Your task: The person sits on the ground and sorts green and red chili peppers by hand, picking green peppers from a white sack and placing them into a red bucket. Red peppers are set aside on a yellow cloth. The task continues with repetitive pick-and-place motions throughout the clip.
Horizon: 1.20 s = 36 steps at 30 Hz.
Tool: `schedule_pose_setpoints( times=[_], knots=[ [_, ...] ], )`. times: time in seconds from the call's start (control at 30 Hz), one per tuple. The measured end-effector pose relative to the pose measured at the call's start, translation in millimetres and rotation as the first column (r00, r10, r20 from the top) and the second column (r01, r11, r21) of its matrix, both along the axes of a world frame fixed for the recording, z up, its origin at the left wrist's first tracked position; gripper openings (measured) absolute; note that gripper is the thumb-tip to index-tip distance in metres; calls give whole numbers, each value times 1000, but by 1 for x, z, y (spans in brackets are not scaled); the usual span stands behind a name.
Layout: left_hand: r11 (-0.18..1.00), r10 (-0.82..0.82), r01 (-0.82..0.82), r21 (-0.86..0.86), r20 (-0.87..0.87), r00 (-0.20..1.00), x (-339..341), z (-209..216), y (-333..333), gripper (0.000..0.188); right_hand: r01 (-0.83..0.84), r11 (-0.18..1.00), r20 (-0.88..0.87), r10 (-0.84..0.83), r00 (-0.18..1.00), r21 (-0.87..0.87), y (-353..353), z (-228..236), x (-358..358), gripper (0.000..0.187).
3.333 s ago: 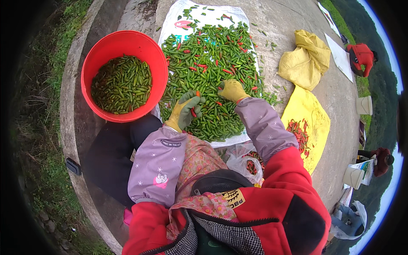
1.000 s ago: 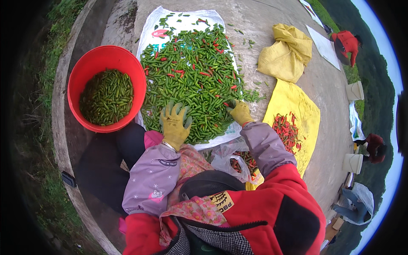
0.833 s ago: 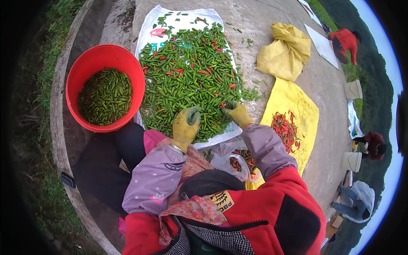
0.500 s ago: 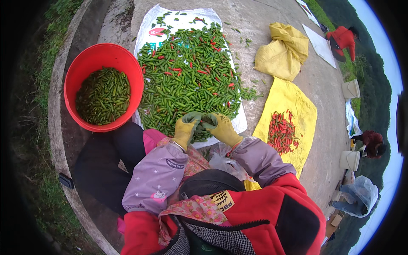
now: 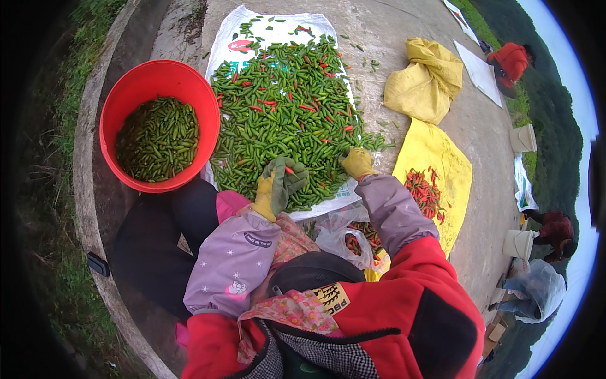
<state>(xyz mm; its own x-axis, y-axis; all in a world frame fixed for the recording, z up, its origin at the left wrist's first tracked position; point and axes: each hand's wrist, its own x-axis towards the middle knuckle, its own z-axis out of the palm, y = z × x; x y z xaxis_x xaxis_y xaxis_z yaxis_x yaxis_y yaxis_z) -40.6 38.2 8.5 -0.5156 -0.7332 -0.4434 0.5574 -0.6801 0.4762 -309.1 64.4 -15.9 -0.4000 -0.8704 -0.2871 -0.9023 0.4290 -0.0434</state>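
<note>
Loosely, your left hand [image 5: 277, 186] cups a red pepper [image 5: 289, 170] over the green peppers' [image 5: 287, 136] near edge; that slack hold could drop it among them. Farther off, your right hand [image 5: 358, 163] curls beside them, contents hidden: I cannot tell its grasp.

On both hands [image 5: 279, 185], wears yellow gloves [image 5: 358, 162] with green palms [image 5: 294, 181]; just behind them, purple sleeves [image 5: 221, 252] with white stars; farther back, red coat [image 5: 372, 297], flowery pink cloth [image 5: 297, 312].

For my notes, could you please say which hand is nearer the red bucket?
Left: the left hand is right of the red bucket; the right hand is farther right.
</note>
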Motion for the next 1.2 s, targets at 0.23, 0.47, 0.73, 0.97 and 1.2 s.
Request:
schedule_pose_setpoints(
  times=[0.23, 0.47, 0.73, 0.97, 1.2],
  knots=[
    [993, -107, 109, 55, -32, 994, 7, -4, 0, 44, 159, 984, 173, -143, 975, -83, 23, 10, -9, 37],
    [983, -175, 175, 62, -12, 985, 9, 3, 1, 39, 44, 999, 3, -44, 999, -28, 6, -11, -2, 44],
    [983, -135, 148, 111, -114, 984, 12, -13, -2, 33, 267, 943, 458, -152, 876, -197, 9, 33, -9, 41],
    [985, -127, 133, 111, -57, 990, 15, -12, -1, 34, -54, 927, 272, 165, 948, -372, -33, 8, 12, 34],
    [986, -132, 133, 103, -16, 991, 13, -8, -2, 40, -137, 931, 123, 188, 974, -339, -31, 12, 14, 31]
  ],
)
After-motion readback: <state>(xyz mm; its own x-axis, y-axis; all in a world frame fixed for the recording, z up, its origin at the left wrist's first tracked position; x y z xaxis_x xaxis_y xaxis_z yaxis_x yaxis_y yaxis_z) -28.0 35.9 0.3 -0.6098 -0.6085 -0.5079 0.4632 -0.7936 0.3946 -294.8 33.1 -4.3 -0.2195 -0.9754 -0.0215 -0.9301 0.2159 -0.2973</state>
